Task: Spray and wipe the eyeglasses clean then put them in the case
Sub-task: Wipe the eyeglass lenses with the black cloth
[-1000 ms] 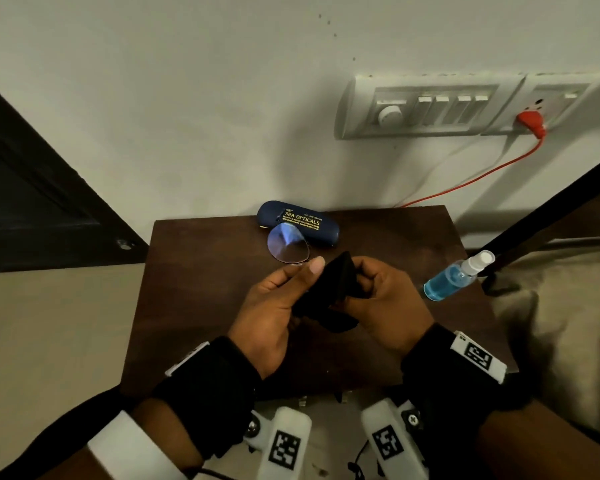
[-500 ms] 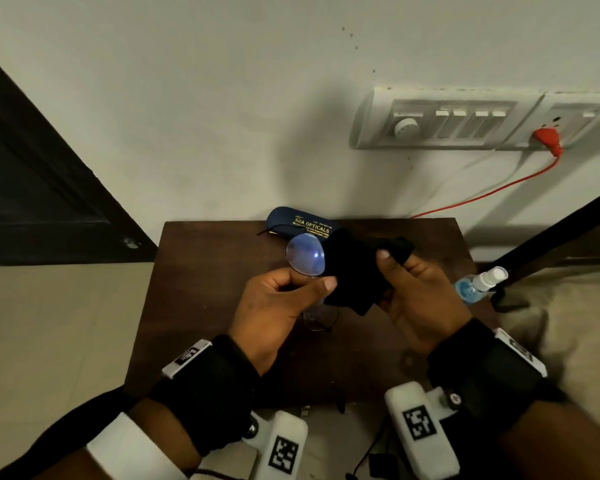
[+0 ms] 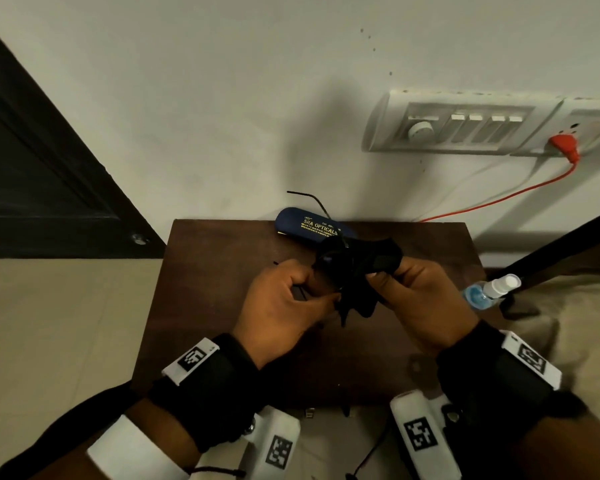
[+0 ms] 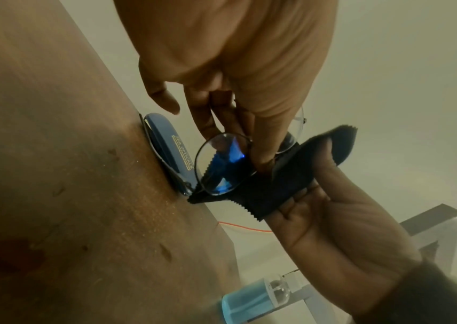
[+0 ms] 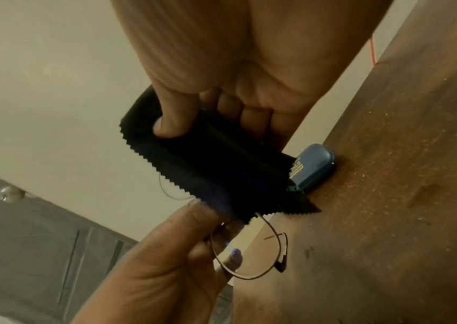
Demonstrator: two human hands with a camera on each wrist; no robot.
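Wiping now: my left hand (image 3: 284, 306) pinches the eyeglasses (image 4: 223, 164) by the frame near the bridge, above the table (image 3: 222, 306), while my right hand (image 3: 420, 299) clamps the black cloth (image 3: 368, 271) around one lens. A second ago that lens stood bare beside the cloth — now it is wrapped, so I judge the rubbing is under way. The case (image 3: 312, 226) lies shut at the table's back edge, the spray bottle (image 3: 489, 292) off to the right — untouched.
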